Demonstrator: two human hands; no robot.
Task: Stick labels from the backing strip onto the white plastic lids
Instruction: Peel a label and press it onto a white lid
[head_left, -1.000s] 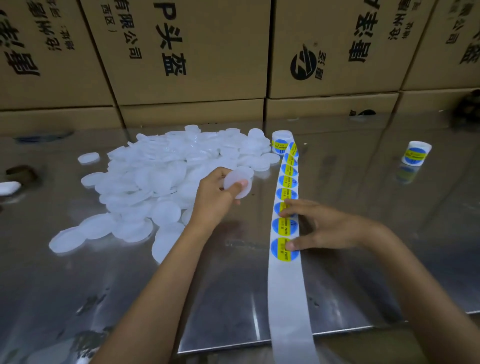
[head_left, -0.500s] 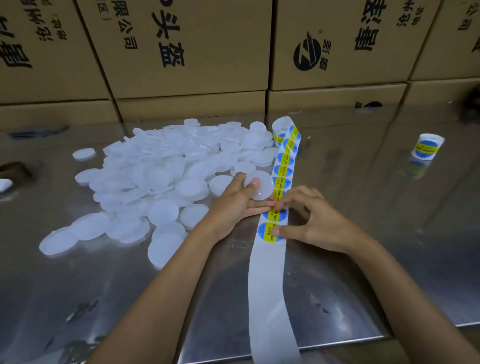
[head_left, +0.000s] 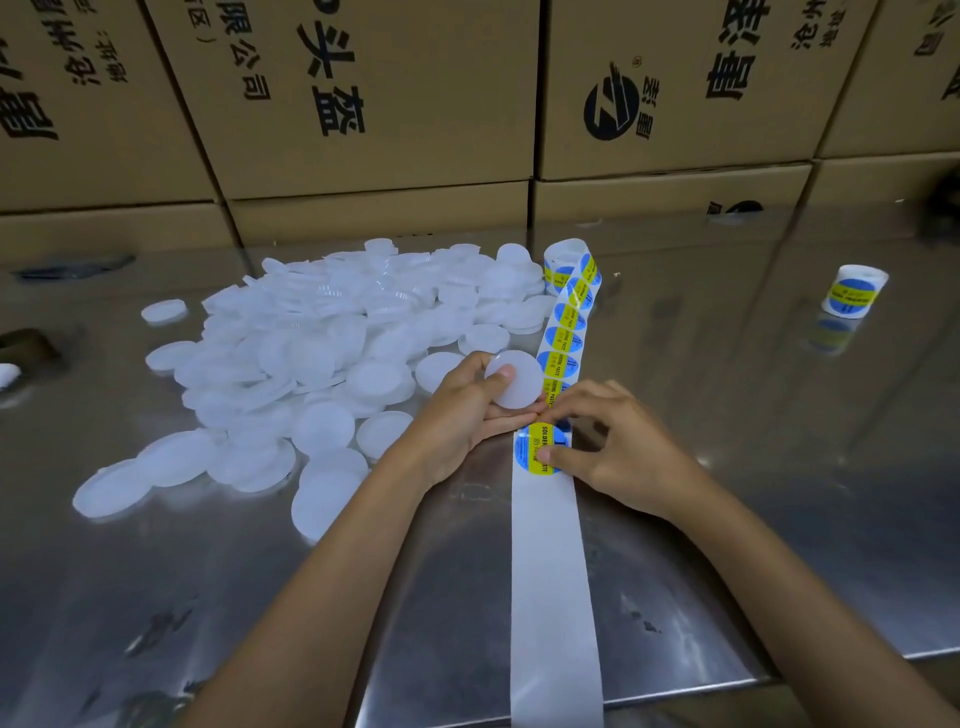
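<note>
while the left hand (head_left: 470, 410) grips one white lid (head_left: 514, 385) between thumb and curled fingers, just beside the backing strip (head_left: 550, 561), the right hand (head_left: 618, 447) pinches the nearest blue-and-yellow label (head_left: 537, 448), thumb on its lower edge and forefinger at its upper edge. the strip runs along the steel counter (head_left: 727, 519) from the near edge to a label roll (head_left: 569, 262). a heap of white lids (head_left: 322, 353) lies to the left; a second roll (head_left: 852, 291) stands far right. cardboard boxes (head_left: 363, 104) line the back.
</note>
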